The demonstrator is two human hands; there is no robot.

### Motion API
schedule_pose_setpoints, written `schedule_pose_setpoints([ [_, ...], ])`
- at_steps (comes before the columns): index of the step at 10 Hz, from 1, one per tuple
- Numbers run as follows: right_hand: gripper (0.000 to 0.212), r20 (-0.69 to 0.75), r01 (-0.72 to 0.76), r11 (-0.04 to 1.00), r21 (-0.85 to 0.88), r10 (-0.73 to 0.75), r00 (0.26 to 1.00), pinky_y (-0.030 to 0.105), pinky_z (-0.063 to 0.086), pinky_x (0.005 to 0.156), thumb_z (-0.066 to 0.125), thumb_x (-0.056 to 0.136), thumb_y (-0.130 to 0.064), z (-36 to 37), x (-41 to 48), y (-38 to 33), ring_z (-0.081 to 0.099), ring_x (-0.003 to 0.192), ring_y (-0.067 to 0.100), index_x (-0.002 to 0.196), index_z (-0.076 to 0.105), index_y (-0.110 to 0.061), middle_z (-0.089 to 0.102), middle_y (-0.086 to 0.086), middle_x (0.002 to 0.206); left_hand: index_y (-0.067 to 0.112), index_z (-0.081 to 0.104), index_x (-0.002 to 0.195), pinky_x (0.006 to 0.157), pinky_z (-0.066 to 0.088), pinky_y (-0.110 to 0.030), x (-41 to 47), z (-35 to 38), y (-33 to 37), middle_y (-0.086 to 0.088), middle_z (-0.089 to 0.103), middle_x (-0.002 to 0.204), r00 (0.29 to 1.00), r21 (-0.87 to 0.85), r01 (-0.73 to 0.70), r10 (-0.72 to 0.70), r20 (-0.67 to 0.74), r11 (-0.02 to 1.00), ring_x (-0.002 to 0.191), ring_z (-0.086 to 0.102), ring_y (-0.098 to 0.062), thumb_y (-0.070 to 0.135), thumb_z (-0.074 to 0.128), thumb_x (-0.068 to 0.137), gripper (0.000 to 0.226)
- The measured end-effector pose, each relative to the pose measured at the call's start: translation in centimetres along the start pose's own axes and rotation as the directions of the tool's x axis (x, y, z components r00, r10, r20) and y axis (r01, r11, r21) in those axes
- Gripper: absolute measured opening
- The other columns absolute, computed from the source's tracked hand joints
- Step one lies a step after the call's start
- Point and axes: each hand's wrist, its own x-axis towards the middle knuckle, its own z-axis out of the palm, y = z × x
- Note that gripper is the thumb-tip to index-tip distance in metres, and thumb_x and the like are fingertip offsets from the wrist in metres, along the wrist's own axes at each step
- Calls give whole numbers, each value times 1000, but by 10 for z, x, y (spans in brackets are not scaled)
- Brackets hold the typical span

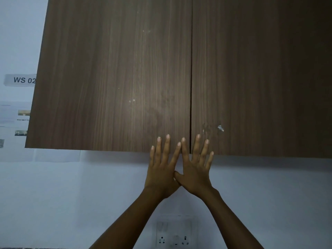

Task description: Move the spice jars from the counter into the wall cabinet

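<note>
Our left hand (pixel 162 169) and right hand (pixel 195 169) lie flat, fingers straight, holding nothing, at the seam of the shut cabinet (pixel 125 69). The jars are out of view. We judge opening comes next: hook the bottom edge of a door.

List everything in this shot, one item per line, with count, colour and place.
wall cabinet doors: two, dark brown wood grain, both shut, filling the upper frame, with a thin seam between them
wall: one, pale bluish white, behind and below the cabinet
wall label: one, white with dark text "WS 02", left of the cabinet, partly hidden by it
printed sheets: several, pale, on the wall at far left, too blurred to read
socket plate: one, white, on the wall at bottom centre, between the forearms
left hand: one, fingers straight and spread, on the left door's lower edge
right hand: one, fingers straight and spread, across the seam at the lower edge, thumb overlapping the left hand
</note>
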Motion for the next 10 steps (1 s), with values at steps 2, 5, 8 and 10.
schedule_pose_setpoints([
  [2, 121, 137, -11, 1000, 18, 8, 991, 59, -8, 102, 55, 60, -68, -11, 0, -2, -30, 137, 35, 144, -22, -27, -37, 11, 148, 12, 11, 149, 111, 7, -53, -1, -10, -1, -23, 11, 154, 994, -21, -1, 4, 109, 1000, 141, 5, -41, 79, 34, 67, 108],
  [5, 113, 417, -11, 999, -32, 24, 908, 56, -10, 111, 62, 79, -49, -57, -1, -8, -46, 122, 34, 134, -34, -26, -51, 9, 131, 22, -26, 142, 110, -17, -46, -1, -36, -3, -12, -38, 146, 958, -43, -48, 58, 282, 998, 135, -33, -35, 65, 54, 77, 112],
  [8, 83, 646, -42, 999, 26, 15, 763, 66, 1, 107, 40, 89, -61, -85, -3, 0, -39, 133, 31, 145, -16, -35, -44, 5, 144, 21, -10, 149, 115, -6, -48, -4, -70, 2, -9, -38, 142, 909, 12, -4, -2, 418, 1000, 138, -26, -31, 48, 50, 89, 88],
  [10, 76, 686, -23, 992, 125, -70, 724, 60, -4, 110, 32, 92, -59, -103, -18, 30, -27, 140, 25, 149, -8, -27, -30, -3, 152, 17, -8, 149, 114, -7, -49, -6, -87, 15, -15, -25, 153, 811, 122, 27, -93, 577, 992, 143, -17, -29, 49, 45, 92, 84],
])
